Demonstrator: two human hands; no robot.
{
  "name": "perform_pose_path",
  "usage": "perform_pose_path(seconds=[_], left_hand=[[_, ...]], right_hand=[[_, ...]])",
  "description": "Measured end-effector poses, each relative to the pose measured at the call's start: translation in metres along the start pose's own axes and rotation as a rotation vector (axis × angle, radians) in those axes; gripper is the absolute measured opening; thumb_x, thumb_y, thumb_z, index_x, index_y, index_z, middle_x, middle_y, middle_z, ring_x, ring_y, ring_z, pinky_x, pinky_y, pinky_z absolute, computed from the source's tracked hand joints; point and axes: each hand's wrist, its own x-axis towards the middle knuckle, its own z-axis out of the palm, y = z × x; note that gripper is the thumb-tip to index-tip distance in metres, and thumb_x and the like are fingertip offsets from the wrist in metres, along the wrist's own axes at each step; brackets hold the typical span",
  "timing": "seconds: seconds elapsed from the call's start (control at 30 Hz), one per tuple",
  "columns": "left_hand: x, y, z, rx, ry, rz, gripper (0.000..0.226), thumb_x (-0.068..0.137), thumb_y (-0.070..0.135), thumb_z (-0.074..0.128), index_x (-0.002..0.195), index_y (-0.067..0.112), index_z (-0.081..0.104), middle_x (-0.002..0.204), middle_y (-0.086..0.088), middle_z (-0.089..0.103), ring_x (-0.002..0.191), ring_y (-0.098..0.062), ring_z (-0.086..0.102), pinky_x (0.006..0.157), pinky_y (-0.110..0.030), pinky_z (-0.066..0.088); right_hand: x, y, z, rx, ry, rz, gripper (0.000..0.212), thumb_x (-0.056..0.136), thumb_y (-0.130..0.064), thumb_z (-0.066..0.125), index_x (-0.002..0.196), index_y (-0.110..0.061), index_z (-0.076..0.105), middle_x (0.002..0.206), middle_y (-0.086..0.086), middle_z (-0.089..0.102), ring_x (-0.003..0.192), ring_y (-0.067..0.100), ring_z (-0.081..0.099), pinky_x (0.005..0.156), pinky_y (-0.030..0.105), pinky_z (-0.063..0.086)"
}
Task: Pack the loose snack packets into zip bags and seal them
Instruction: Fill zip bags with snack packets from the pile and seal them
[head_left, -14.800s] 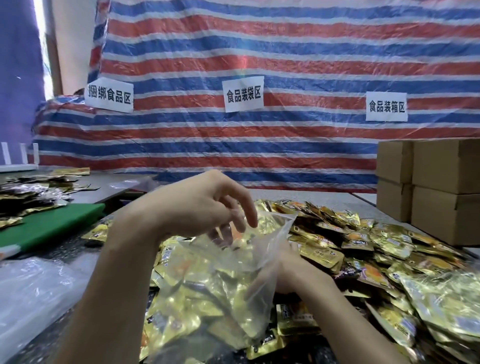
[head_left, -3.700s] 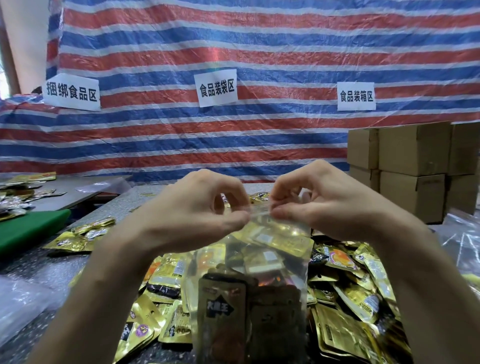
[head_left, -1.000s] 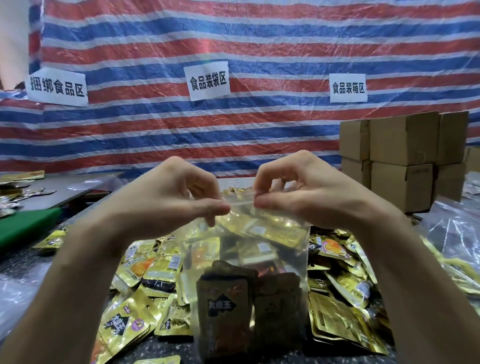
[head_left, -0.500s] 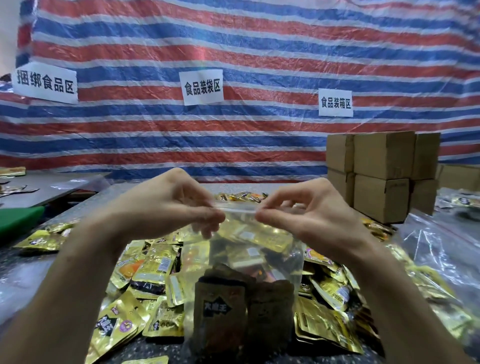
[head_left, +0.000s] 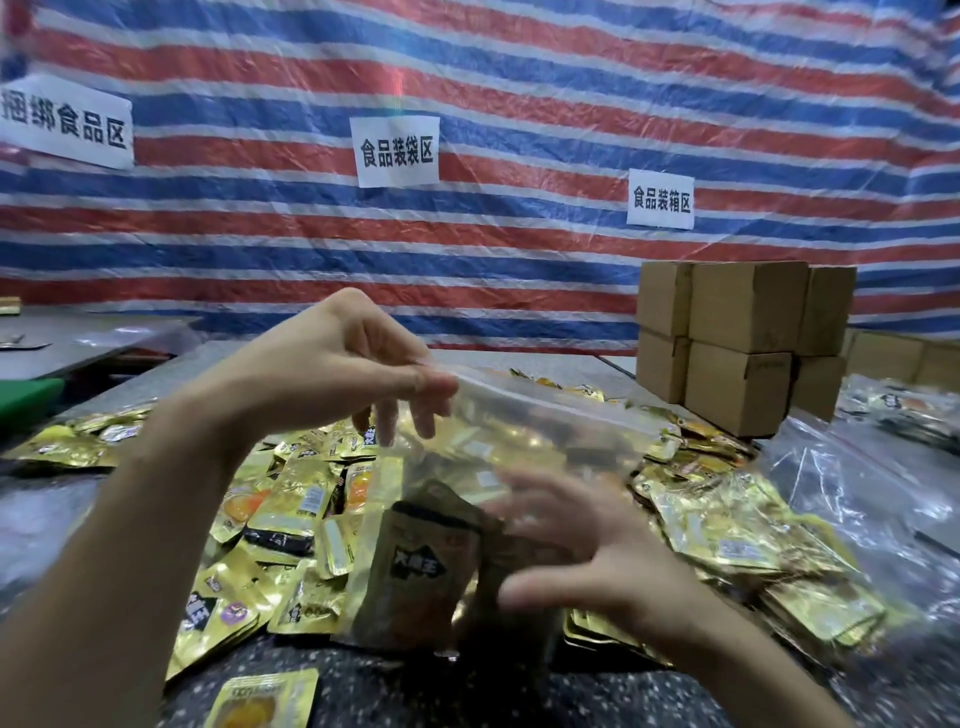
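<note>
A clear zip bag full of gold and brown snack packets stands in front of me on the speckled table. My left hand pinches the left end of its zip strip between thumb and forefinger. My right hand is off the strip, lower down at the bag's right side, blurred, with its fingers spread. Loose gold snack packets lie heaped around the bag on both sides.
Stacked cardboard boxes stand at the back right. Clear plastic bags lie at the right over more packets. A green board sits at the far left. A striped tarp with paper signs hangs behind.
My right hand let go of the zip strip and dropped down to the bag's right side with fingers spread. The left hand keeps its pinch on the strip's left end. The view swung right.
</note>
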Motion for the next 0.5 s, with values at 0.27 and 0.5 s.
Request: perform_pose_path(seconds=[0.27,0.5], left_hand=[[0.008,0.008,0.015,0.063,0.219,-0.003,0.043,0.073,0.054,0.068,0.099,0.021,0.074,0.089,0.009,0.074,0.074,-0.006,0.070,0.060,-0.020,0.054],[0.019,0.011,0.036,0.280,0.152,-0.068,0.068,0.066,0.078,0.044,0.120,0.039,0.057,0.099,0.029,0.057,0.088,0.011,0.060,0.064,-0.015,0.046]], right_hand=[[-0.008,-0.010,0.002,-0.128,0.343,-0.016,0.009,0.079,-0.031,0.074,0.085,-0.028,0.079,0.089,-0.007,0.077,0.080,0.016,0.073,0.060,0.021,0.056],[-0.010,-0.011,-0.072,0.181,0.704,0.196,0.015,0.091,-0.018,0.070,0.079,-0.013,0.078,0.066,-0.002,0.072,0.051,0.010,0.065,0.042,0.025,0.050]])
